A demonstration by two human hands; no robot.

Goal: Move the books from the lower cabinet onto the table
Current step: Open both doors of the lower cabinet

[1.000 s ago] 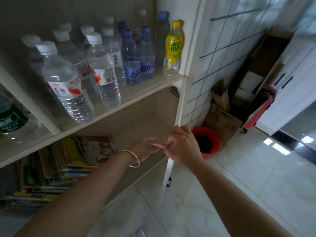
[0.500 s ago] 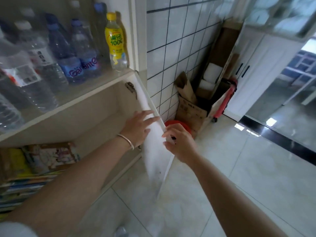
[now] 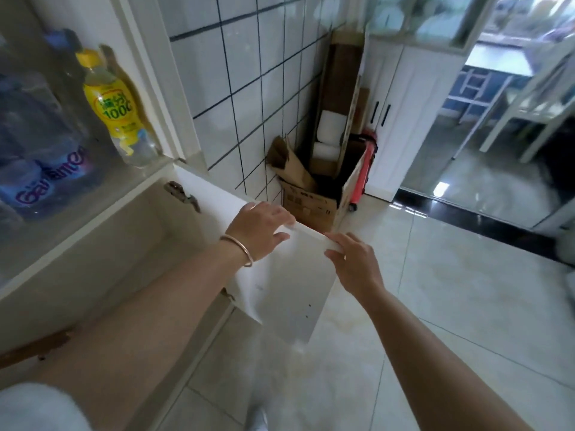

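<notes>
Both hands are on the top edge of the white cabinet door [image 3: 280,275], which stands open at the centre of the frame, hinged at its left side. The left hand [image 3: 259,227], with a thin bangle [image 3: 239,248] on its wrist, lies over the edge with the fingers curled across the top and the thumb on the near face. The right hand [image 3: 351,259], just to the right of it, pinches the door's outer corner, fingers bent together over the rim. The lower cabinet [image 3: 118,244] fills the left middle of the frame as a pale, open cavity; the books are barely in view, only a brownish sliver at the far lower left, mostly hidden behind the left forearm, so their look cannot be told. On the shelf above, at upper left, stands a yellow bottle [image 3: 116,110] beside blurred blue-labelled bottles [image 3: 40,169]. Beyond the door, at centre top, an open cardboard box [image 3: 311,200] sits against the tiled wall [image 3: 249,88], with a red case [image 3: 362,172] just right of it.
</notes>
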